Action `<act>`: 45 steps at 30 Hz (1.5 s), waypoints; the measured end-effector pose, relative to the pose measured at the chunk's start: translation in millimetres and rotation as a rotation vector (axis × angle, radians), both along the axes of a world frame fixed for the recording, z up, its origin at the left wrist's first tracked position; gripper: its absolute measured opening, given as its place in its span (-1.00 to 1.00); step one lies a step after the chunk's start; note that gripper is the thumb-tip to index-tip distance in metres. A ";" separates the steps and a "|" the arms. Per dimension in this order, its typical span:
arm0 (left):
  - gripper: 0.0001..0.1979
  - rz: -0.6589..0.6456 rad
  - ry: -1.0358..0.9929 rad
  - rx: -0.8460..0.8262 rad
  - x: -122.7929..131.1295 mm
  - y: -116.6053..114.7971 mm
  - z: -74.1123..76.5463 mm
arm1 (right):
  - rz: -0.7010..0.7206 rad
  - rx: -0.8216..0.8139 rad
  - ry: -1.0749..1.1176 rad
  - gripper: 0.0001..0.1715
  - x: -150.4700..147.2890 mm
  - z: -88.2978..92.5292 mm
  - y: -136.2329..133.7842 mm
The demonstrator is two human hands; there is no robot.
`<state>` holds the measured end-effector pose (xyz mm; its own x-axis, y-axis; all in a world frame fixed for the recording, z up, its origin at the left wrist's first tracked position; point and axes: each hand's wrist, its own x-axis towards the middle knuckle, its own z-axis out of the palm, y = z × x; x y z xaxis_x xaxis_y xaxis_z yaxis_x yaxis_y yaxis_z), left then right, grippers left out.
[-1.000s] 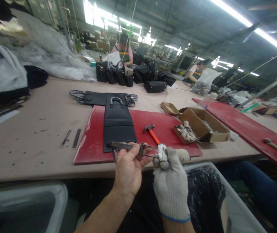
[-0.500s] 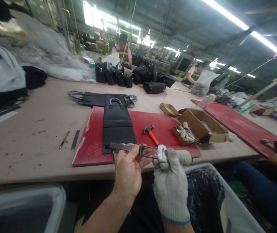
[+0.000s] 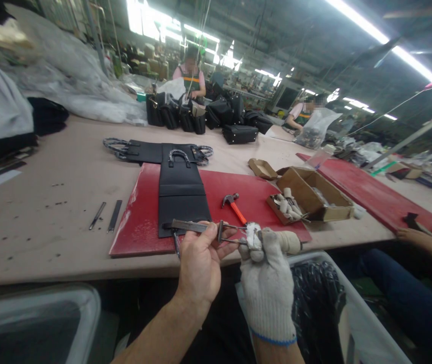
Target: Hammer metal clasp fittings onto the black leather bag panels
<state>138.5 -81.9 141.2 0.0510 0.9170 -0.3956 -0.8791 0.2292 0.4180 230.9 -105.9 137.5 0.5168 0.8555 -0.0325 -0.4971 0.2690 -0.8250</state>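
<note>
My bare left hand (image 3: 200, 263) pinches a flat grey metal bar (image 3: 189, 226) that points left over the black bag panel (image 3: 181, 205). Its other fingers lie behind the crosspiece of a tool. A white knit glove with a blue hem covers my right hand (image 3: 269, 283). That hand grips this tool (image 3: 253, 236), which has two thin metal rods, a white-wrapped middle and a thick cream-coloured handle (image 3: 289, 242). Just beyond the hands, a claw hammer (image 3: 234, 206) with an orange handle rests on the red board (image 3: 225, 184).
Boxes of cream-coloured pieces (image 3: 289, 208) stand on the board's right side. Two metal strips (image 3: 114, 216) lie left of it. Black bags (image 3: 238, 134) are at the back, near two people. Another person's hand (image 3: 413, 235) is at right. Bins (image 3: 90, 313) flank me below the table edge.
The view has shifted slightly. Both hands keep their hold on the bar and the tool. The other person's hand at the right has moved left along the table edge.
</note>
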 end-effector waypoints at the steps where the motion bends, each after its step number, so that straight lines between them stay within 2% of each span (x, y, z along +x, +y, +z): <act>1: -0.88 -0.003 0.001 0.000 0.0 -0.1 -0.5 | 0.000 0.004 0.007 -0.46 -0.1 -0.3 0.1; 21: -0.90 -0.042 0.009 -0.039 -8.3 1.7 -2.7 | -0.039 -0.060 0.042 -0.47 -2.2 -9.2 0.7; 30: -0.90 -0.040 -0.022 -0.036 -11.4 0.5 -4.5 | 0.002 -0.036 0.039 -0.51 -5.1 -5.3 2.2; 36: -0.91 -0.015 -0.044 -0.054 -12.2 -1.3 -5.6 | 0.038 -0.028 0.084 -0.53 -3.5 -9.6 1.0; 39: -0.92 -0.018 -0.068 -0.050 -13.1 -3.8 -6.1 | 0.081 -0.008 0.133 -0.61 -0.6 -12.5 -0.6; 42: -0.92 -0.029 -0.083 -0.030 -14.2 -6.9 -5.4 | 0.190 0.074 0.175 -0.72 1.5 -13.1 -2.3; 45: -0.90 -0.019 -0.068 0.017 -15.7 -9.0 -5.8 | 0.269 0.162 0.185 -0.74 1.5 -13.6 -3.7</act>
